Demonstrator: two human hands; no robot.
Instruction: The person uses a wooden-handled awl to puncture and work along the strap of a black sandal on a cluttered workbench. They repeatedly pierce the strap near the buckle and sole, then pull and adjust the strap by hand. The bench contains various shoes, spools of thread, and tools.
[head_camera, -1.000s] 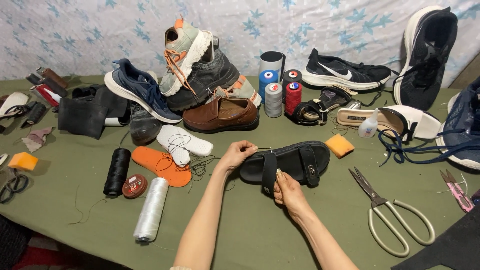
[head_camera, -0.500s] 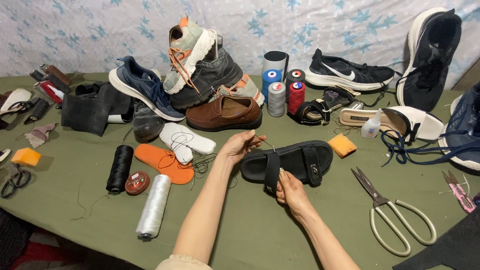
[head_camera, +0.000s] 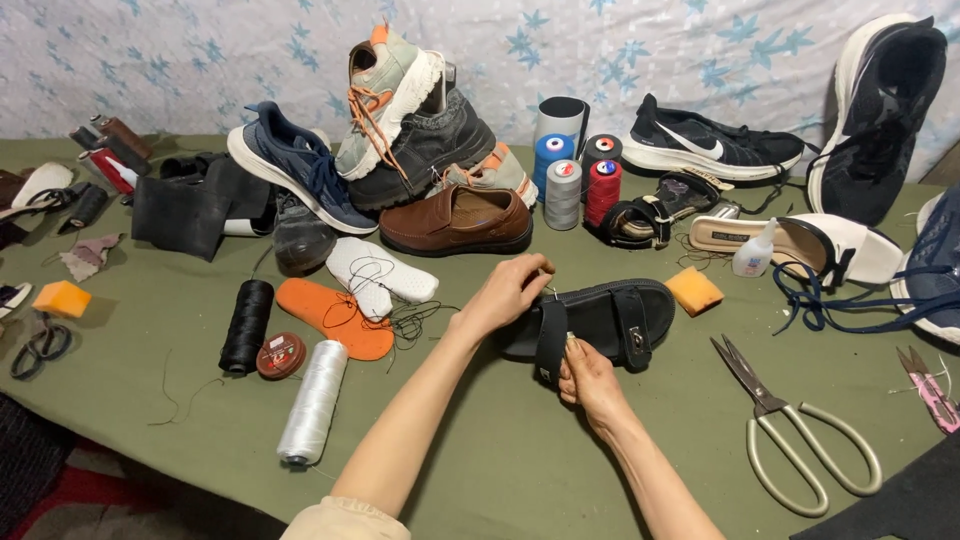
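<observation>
Black sandal (head_camera: 600, 318) lies flat on the green table (head_camera: 480, 450), mid-frame, toe end toward the right. Left hand (head_camera: 508, 293) rests on the sandal's heel end, fingers pinched together at the top edge, apparently on a needle or thread, too small to tell which. Right hand (head_camera: 588, 378) sits just below the sandal, thumb and fingers clenched on the front strap (head_camera: 551, 338). So the sandal is between both hands, touching each. Large scissors (head_camera: 790, 430) lie to the right, well apart from the hands. Orange sponge (head_camera: 693, 290) just beside the sandal's toe. White thread spool (head_camera: 314, 402) and orange insole (head_camera: 335, 318) to the left, brown loafer (head_camera: 458, 220) behind
</observation>
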